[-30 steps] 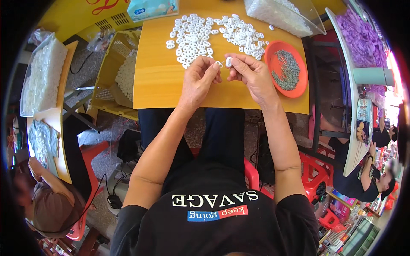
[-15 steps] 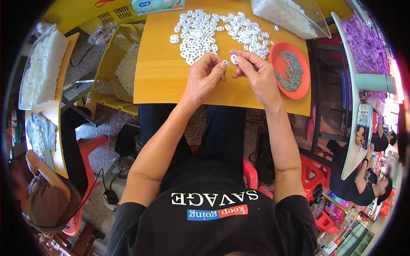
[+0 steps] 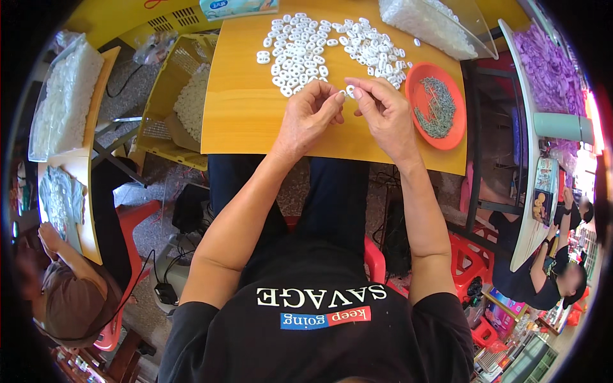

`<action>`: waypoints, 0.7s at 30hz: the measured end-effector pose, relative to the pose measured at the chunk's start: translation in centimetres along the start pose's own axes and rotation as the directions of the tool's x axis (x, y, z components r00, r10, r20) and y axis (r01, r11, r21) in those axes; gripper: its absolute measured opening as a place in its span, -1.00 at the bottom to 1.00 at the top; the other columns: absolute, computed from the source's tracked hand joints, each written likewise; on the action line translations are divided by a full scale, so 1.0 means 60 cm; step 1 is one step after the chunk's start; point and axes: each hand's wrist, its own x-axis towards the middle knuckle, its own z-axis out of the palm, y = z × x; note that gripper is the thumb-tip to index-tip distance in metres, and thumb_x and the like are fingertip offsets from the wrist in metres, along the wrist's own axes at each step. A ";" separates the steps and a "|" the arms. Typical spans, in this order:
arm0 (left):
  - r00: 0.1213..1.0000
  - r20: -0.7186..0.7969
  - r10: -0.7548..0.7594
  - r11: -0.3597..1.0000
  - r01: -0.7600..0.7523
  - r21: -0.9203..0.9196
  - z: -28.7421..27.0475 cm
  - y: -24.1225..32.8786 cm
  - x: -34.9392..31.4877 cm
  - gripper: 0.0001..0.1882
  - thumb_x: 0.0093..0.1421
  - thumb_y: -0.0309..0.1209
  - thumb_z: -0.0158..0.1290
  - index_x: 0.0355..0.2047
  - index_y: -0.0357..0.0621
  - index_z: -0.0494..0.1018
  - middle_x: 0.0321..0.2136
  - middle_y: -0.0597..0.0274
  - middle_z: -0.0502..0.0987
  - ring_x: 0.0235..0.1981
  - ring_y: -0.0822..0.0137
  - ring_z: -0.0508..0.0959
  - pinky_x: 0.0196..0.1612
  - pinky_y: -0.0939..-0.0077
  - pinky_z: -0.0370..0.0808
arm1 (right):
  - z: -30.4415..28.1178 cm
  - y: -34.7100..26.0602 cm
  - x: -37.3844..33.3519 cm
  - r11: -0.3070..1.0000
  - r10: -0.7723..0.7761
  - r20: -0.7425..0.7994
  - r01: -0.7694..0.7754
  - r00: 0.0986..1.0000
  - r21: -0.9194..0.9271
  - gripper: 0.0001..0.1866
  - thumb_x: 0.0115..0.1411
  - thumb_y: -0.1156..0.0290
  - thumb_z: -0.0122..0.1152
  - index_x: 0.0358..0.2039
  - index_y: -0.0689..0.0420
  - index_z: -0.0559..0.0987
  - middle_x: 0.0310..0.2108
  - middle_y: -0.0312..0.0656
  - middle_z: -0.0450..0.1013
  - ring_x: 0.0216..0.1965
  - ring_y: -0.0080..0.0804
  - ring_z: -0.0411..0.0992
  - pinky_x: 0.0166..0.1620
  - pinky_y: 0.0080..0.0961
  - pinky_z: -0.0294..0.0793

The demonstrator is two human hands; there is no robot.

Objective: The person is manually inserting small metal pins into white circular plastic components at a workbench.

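Over the yellow tabletop, my two hands meet with fingertips close together. The fingers of my left hand pinch a small shiny piece whose kind is too small to make out. Between thumb and forefinger of my right hand is a white two-hole plastic piece, partly hidden by the fingers. Just beyond the hands lie a spread of larger white two-hole pieces and a heap of smaller white pieces. To the right, an orange dish holds many small grey metal bits.
A clear bin of white pieces stands at the far right of the tabletop, a tissue pack at the far edge. Left of the table is a yellow crate. Other people sit at side tables, left and right.
The white piece in my right hand has turned and sunk slightly deeper between the fingers. Both hands stay nearly in place. At the right, a person's arm has moved.
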 end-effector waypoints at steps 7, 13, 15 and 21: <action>1.000 -0.009 0.017 0.995 -0.017 -0.094 -0.004 -0.005 0.003 -0.81 0.29 -0.38 0.06 -0.36 -0.27 0.40 -0.57 0.30 0.48 -0.53 0.54 0.48 -0.43 0.68 0.41 | 0.031 -0.004 -0.007 0.972 0.071 -0.156 -0.034 0.985 0.231 -0.80 0.22 0.49 0.19 -0.16 0.27 0.59 -0.37 -0.23 0.49 -0.46 -0.60 0.46 -0.37 -0.67 0.51; 1.000 0.000 0.026 0.992 -0.026 -0.124 -0.008 -0.007 0.002 -0.81 0.30 -0.38 0.04 -0.36 -0.27 0.39 -0.55 0.31 0.47 -0.52 0.55 0.47 -0.42 0.68 0.40 | 0.033 -0.001 -0.005 0.971 0.051 -0.108 -0.024 0.993 0.238 -0.81 0.22 0.51 0.19 -0.17 0.29 0.59 -0.36 -0.22 0.49 -0.45 -0.58 0.49 -0.37 -0.67 0.51; 1.000 0.000 0.025 0.992 -0.025 -0.123 -0.010 -0.007 0.001 -0.81 0.30 -0.37 0.04 -0.36 -0.26 0.39 -0.55 0.31 0.46 -0.52 0.55 0.46 -0.42 0.68 0.40 | 0.033 0.002 -0.003 0.971 0.052 -0.095 -0.028 0.994 0.239 -0.81 0.22 0.51 0.19 -0.17 0.29 0.59 -0.36 -0.22 0.49 -0.44 -0.59 0.49 -0.37 -0.68 0.50; 0.999 0.008 0.043 0.994 -0.042 -0.105 -0.008 -0.008 0.004 -0.81 0.30 -0.37 0.04 -0.35 -0.25 0.39 -0.55 0.34 0.45 -0.51 0.55 0.45 -0.41 0.67 0.40 | 0.044 0.006 -0.006 0.941 0.099 -0.101 -0.060 0.990 0.332 -0.81 0.23 0.51 0.18 -0.17 0.29 0.60 -0.35 -0.25 0.50 -0.41 -0.62 0.47 -0.34 -0.69 0.48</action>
